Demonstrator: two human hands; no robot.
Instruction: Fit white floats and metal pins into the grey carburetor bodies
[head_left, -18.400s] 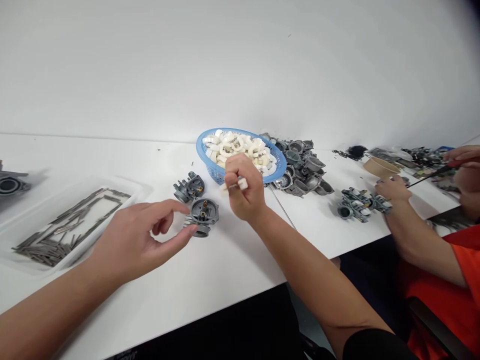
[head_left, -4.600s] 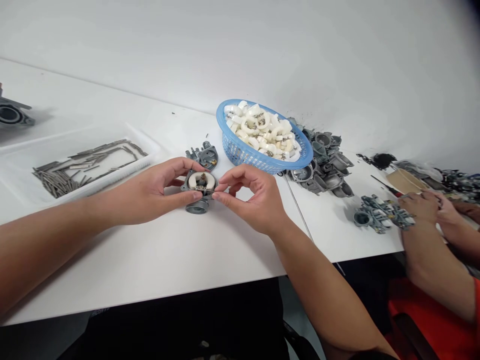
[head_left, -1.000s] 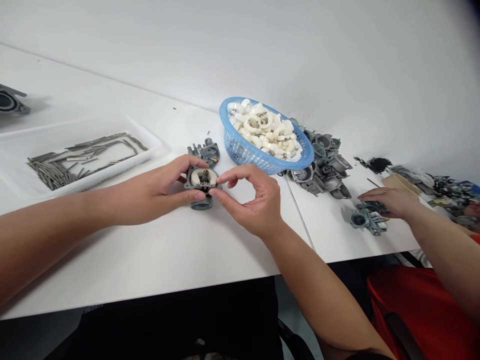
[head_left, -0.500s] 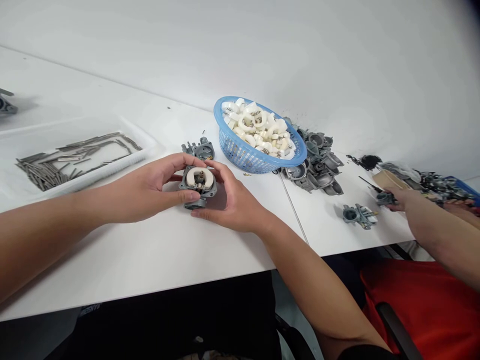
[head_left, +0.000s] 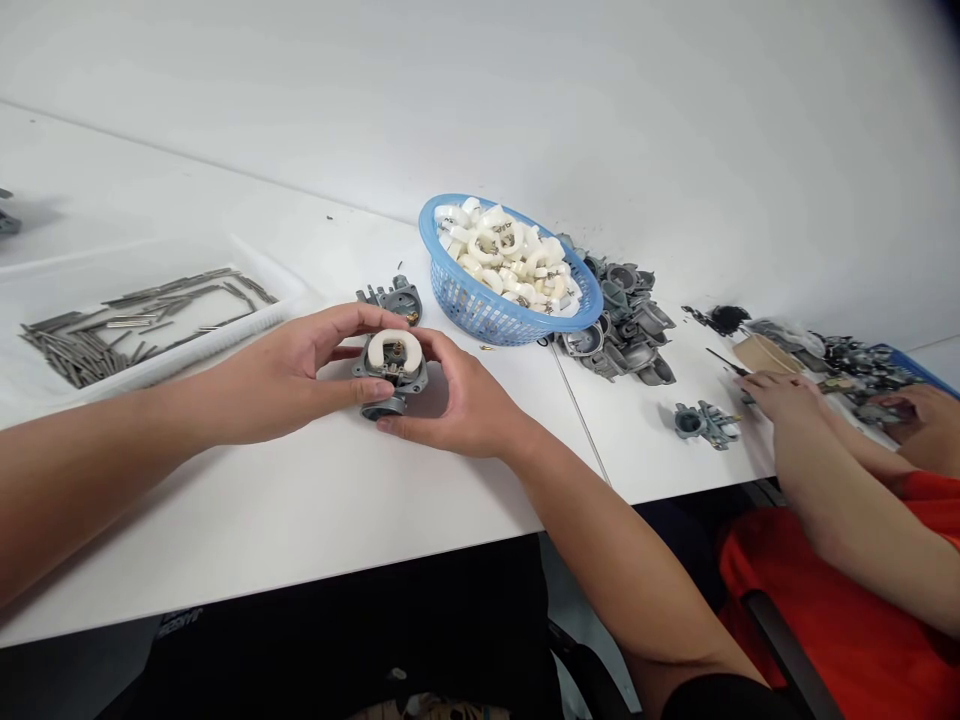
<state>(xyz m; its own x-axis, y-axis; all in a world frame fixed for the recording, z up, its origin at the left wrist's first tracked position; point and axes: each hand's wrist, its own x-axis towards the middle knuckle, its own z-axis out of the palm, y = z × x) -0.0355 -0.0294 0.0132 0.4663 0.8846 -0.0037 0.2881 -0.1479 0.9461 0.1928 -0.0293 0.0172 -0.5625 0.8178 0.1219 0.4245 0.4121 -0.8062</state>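
A grey metal carburetor body (head_left: pixel 393 378) with a white horseshoe-shaped float (head_left: pixel 394 347) on top sits on the white table (head_left: pixel 315 500). My left hand (head_left: pixel 292 375) grips it from the left, thumb below and fingers curled over the top. My right hand (head_left: pixel 457 400) cups it from the right, fingers wrapped round its side and base. A second grey carburetor body (head_left: pixel 391 298) lies just behind. The blue basket (head_left: pixel 487 305) full of white floats stands behind and to the right.
A clear tray (head_left: pixel 247 320) of several thin metal pins lies at the left. A heap of grey carburetor bodies (head_left: pixel 622 320) lies right of the basket. A co-worker in orange has a hand (head_left: pixel 780 395) among small parts, near a lone carburetor (head_left: pixel 701 422).
My right hand went from pinching at the float's hinge to cupping the carburetor body's right side. The co-worker's hands shifted right, leaving one carburetor on the table. The view drifted slightly.
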